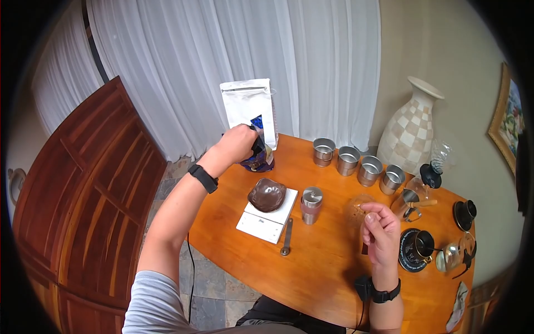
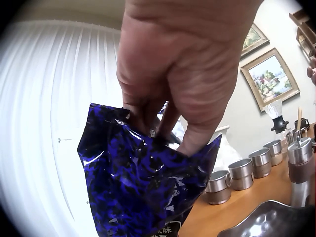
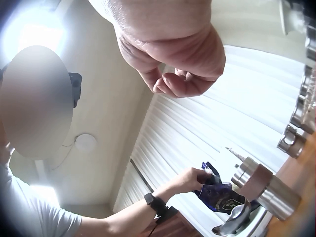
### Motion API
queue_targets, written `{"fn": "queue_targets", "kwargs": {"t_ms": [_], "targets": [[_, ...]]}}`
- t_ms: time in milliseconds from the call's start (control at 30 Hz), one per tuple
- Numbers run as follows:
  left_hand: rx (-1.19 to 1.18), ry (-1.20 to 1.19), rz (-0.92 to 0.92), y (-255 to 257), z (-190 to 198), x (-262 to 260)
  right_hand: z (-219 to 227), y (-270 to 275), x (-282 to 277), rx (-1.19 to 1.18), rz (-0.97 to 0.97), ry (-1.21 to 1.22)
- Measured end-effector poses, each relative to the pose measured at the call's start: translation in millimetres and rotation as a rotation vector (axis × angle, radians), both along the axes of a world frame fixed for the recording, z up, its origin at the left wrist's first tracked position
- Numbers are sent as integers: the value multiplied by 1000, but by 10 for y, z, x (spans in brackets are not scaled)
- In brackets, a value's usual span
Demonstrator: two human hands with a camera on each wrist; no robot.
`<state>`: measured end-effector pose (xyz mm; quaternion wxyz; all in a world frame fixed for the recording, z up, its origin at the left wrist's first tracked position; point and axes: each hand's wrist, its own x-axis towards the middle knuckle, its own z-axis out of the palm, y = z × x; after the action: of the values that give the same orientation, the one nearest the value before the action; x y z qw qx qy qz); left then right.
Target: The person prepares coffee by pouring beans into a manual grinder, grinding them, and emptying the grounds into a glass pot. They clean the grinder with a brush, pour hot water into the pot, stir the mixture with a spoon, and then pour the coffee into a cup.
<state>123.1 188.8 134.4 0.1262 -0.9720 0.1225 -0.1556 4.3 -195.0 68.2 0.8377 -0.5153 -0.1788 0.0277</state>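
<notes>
My left hand point(image 1: 238, 143) is at the top of a shiny dark blue bag point(image 2: 143, 173) standing at the table's far left. In the left wrist view, its bent fingers grip the bag's mouth, the fingertips hidden behind the front wall. My right hand point(image 1: 382, 231) hovers over the table's right half, fingers loosely curled and nothing held. Nearer the left hand, a dark brown dish point(image 1: 267, 195) sits on a white scale point(image 1: 261, 228). Beside them stands a steel hand grinder point(image 1: 311, 205) with a brown band, and a metal measuring spoon point(image 1: 287, 239) lies by the scale.
A tall white bag point(image 1: 247, 103) stands behind the blue one. Several steel cups point(image 1: 347, 160) line the far edge before a checkered vase point(image 1: 409, 131). At the right are a black cup point(image 1: 424, 243) on a saucer, a glass pot point(image 1: 448, 257) and a glass dripper point(image 1: 431, 173).
</notes>
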Motion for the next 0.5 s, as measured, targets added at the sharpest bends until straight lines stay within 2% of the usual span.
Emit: {"fn": "queue_targets", "kwargs": {"t_ms": [167, 300, 400, 500], "targets": [[38, 21, 45, 7, -43, 24, -16, 21, 4, -8, -1, 0], [27, 0, -7, -28, -29, -69, 0, 4, 5, -19, -11, -4], [93, -54, -48, -37, -13, -132, 2, -16, 6, -16, -23, -3], [201, -52, 16, -61, 42, -155, -1, -8, 7, -12, -13, -10]]}}
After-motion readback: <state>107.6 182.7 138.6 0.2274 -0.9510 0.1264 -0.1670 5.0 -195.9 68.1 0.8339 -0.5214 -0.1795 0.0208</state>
